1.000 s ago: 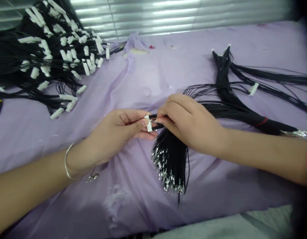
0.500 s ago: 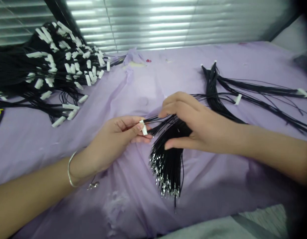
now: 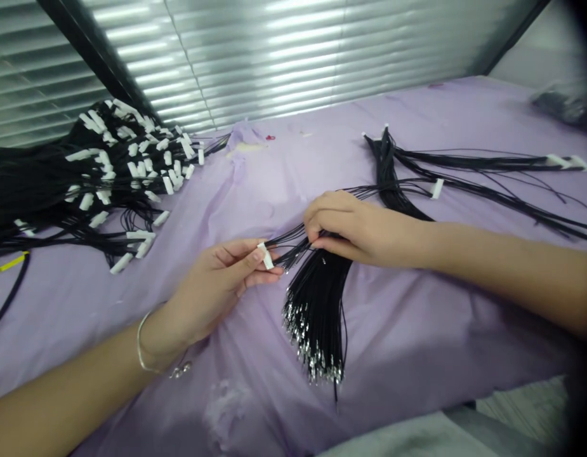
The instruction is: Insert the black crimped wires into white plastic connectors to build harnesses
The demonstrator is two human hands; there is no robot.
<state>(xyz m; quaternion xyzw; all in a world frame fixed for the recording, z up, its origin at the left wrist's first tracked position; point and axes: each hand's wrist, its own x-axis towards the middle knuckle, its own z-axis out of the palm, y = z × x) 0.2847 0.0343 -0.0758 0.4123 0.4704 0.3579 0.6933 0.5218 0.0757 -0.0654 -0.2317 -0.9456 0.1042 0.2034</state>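
Observation:
Between the thumb and fingers of my left hand [image 3: 231, 273] is a small white connector [image 3: 265, 256], with thin black wires running from it to the right. My right hand [image 3: 355, 228] is closed, its thumb and fingertips pinched on black wires [image 3: 293, 238] a short way from that connector. Below my right hand a thick bundle of black wires [image 3: 316, 304] fans out on the cloth, its silvery metal tips pointing towards me. The exact wire in my right fingertips is too fine to single out.
A big heap of black wires with white connectors [image 3: 145, 168] lies at the left. More black wire bundles [image 3: 488, 163] spread at the right, one with a white connector [image 3: 436, 188]. Purple cloth [image 3: 255, 393] covers the table; window blinds [image 3: 255, 57] stand behind. A yellow-tagged cable [image 3: 17, 285] lies far left.
My right thumb and fingers, apart before, have closed together on the wires near the connector. My left hand keeps its pinch on the connector. The view has tilted and shifted slightly.

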